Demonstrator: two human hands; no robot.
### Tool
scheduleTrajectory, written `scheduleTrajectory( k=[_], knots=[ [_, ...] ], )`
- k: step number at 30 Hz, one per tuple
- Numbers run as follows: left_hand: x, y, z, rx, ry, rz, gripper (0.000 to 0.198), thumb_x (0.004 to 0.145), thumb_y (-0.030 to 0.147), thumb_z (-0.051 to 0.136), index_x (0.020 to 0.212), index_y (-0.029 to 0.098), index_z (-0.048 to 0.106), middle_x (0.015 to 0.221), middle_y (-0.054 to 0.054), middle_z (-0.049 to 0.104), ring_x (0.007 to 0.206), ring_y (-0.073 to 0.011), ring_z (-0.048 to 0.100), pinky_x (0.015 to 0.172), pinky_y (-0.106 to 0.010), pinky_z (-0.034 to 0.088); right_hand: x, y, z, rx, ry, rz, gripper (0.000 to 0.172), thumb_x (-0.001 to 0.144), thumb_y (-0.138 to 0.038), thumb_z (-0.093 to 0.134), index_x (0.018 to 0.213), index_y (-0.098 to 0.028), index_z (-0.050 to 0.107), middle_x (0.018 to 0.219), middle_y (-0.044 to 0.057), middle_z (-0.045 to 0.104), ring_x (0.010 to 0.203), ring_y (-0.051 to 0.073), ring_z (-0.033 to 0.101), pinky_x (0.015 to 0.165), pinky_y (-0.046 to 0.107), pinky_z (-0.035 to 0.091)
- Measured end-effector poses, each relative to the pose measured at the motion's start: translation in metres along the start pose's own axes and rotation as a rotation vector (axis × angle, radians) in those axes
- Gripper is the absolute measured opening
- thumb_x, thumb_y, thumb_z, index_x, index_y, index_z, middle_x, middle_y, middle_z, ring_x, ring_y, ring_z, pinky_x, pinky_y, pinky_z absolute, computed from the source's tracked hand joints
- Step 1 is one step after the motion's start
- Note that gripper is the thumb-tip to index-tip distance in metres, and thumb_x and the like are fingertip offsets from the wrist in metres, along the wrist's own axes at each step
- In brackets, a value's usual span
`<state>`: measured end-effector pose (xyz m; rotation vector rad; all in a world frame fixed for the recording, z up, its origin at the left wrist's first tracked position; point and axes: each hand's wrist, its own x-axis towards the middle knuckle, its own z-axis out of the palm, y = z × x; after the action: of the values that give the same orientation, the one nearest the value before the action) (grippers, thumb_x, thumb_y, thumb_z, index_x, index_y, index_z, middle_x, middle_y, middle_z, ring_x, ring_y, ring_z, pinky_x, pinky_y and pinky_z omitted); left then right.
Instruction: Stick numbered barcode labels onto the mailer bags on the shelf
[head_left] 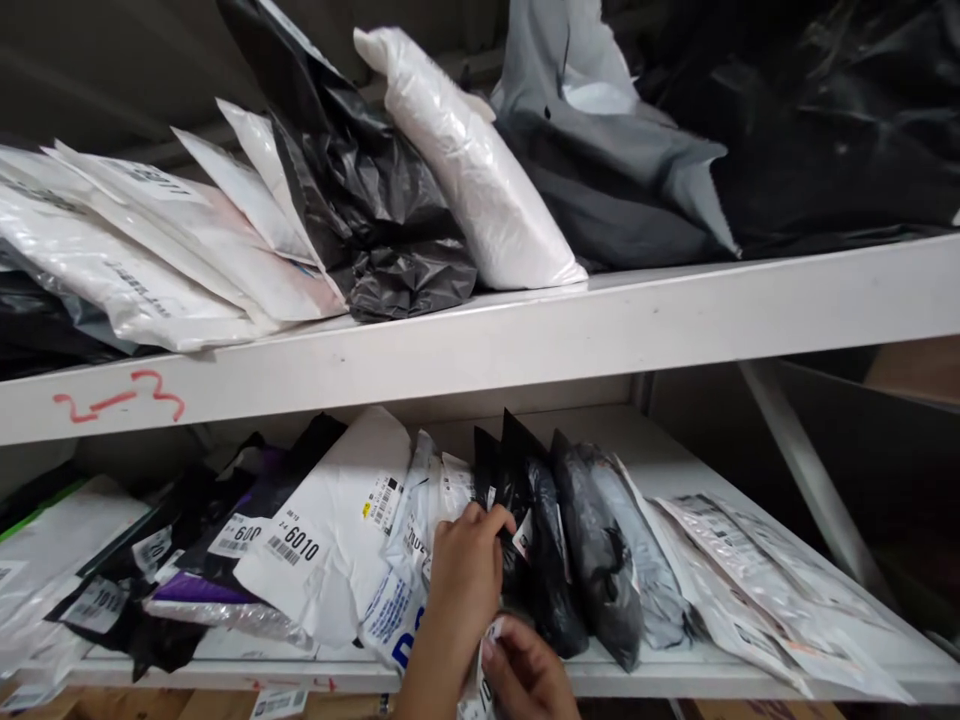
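With left hand (466,555) at lower centre, curling beside black parcels (551,595), hold impossible to tell; with right hand (531,668), pinching a white label (480,690) at bottom centre, seemingly exposing its print, probably needing steadiness.

On the upper shelf (480,345), marked 2-3 in red, we see a crumpled black bag (390,190), a leaning white parcel (480,170) and a grey bag (600,185); beneath, at right, a slanting brace (814,480).
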<state>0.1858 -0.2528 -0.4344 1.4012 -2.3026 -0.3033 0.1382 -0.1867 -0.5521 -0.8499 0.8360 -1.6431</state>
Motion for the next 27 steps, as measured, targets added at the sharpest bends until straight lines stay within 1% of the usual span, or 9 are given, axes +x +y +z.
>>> scheduleTrajectory(
  k=[2,4,9,14,19,21,23,25,27],
  knots=[
    [0.003,0.0,0.0,0.075,-0.055,0.028,0.052,0.075,0.007,0.035,0.108,0.038,0.062,0.095,-0.003,0.062,0.088,-0.0197,0.061,0.081,-0.039,0.043,0.008,0.001,0.006,-0.068,0.058,-0.198,0.034,0.073,-0.055,0.065,0.072,-0.022,0.067,0.077,0.004,0.065,0.073,0.016,0.06,0.069,0.026,0.048],
    [0.006,0.0,0.002,0.161,-0.079,0.039,0.057,0.077,0.009,0.032,0.117,0.041,0.058,0.094,-0.004,0.064,0.083,-0.0208,0.063,0.079,-0.041,0.044,0.011,0.003,0.003,-0.21,0.155,-0.358,0.032,0.077,-0.053,0.061,0.07,-0.023,0.066,0.088,0.004,0.062,0.084,0.016,0.059,0.078,0.024,0.047],
    [0.008,0.001,0.006,0.285,-0.087,-0.007,0.054,0.079,0.011,0.033,0.124,0.027,0.056,0.101,-0.009,0.07,0.086,-0.0249,0.066,0.081,-0.045,0.045,0.009,0.016,-0.008,-0.466,0.338,-0.562,0.033,0.082,-0.047,0.056,0.062,-0.022,0.062,0.129,0.007,0.053,0.12,0.022,0.049,0.099,0.025,0.037],
    [0.006,0.004,0.008,0.338,-0.088,-0.061,0.052,0.079,0.01,0.035,0.126,0.02,0.054,0.108,-0.012,0.069,0.09,-0.0257,0.067,0.083,-0.046,0.045,0.003,0.015,-0.004,-0.506,0.4,-0.55,0.031,0.079,-0.043,0.058,0.057,-0.02,0.062,0.151,0.006,0.032,0.129,0.026,0.043,0.094,0.025,0.042],
    [0.003,0.007,0.011,0.375,-0.109,-0.123,0.048,0.082,0.009,0.035,0.126,0.012,0.053,0.113,-0.015,0.068,0.092,-0.0254,0.067,0.086,-0.046,0.043,-0.002,-0.001,-0.009,-0.654,0.419,-0.432,0.016,0.067,-0.026,0.061,0.053,-0.02,0.064,0.147,0.011,0.038,0.12,0.031,0.052,0.09,0.034,0.047],
    [0.002,0.008,0.012,0.382,-0.111,-0.132,0.047,0.082,0.009,0.034,0.125,0.012,0.054,0.112,-0.015,0.069,0.092,-0.0252,0.066,0.086,-0.046,0.043,-0.003,-0.008,-0.011,-0.672,0.413,-0.403,0.013,0.064,-0.022,0.059,0.052,-0.02,0.064,0.148,0.01,0.038,0.129,0.03,0.044,0.094,0.031,0.045],
    [0.002,0.009,0.012,0.395,-0.104,-0.132,0.046,0.082,0.009,0.035,0.124,0.013,0.055,0.11,-0.014,0.069,0.091,-0.0253,0.067,0.086,-0.046,0.043,-0.003,-0.014,-0.009,-0.617,0.407,-0.397,0.013,0.064,-0.021,0.057,0.053,-0.02,0.064,0.152,0.005,0.032,0.134,0.027,0.038,0.088,0.023,0.047],
    [0.002,0.01,0.011,0.404,-0.1,-0.137,0.046,0.082,0.01,0.037,0.124,0.014,0.055,0.109,-0.013,0.069,0.09,-0.0257,0.067,0.085,-0.047,0.043,-0.002,-0.017,-0.006,-0.539,0.395,-0.394,0.014,0.066,-0.021,0.056,0.054,-0.019,0.065,0.155,0.002,0.023,0.123,0.024,0.051,0.075,0.018,0.05],
    [0.002,0.012,0.01,0.407,-0.108,-0.148,0.045,0.082,0.011,0.038,0.124,0.013,0.055,0.109,-0.012,0.069,0.09,-0.0256,0.067,0.085,-0.046,0.043,-0.002,-0.018,-0.003,-0.481,0.383,-0.395,0.014,0.065,-0.02,0.057,0.054,-0.019,0.066,0.155,0.001,0.021,0.094,0.019,0.068,0.064,0.019,0.051]
  ],
)
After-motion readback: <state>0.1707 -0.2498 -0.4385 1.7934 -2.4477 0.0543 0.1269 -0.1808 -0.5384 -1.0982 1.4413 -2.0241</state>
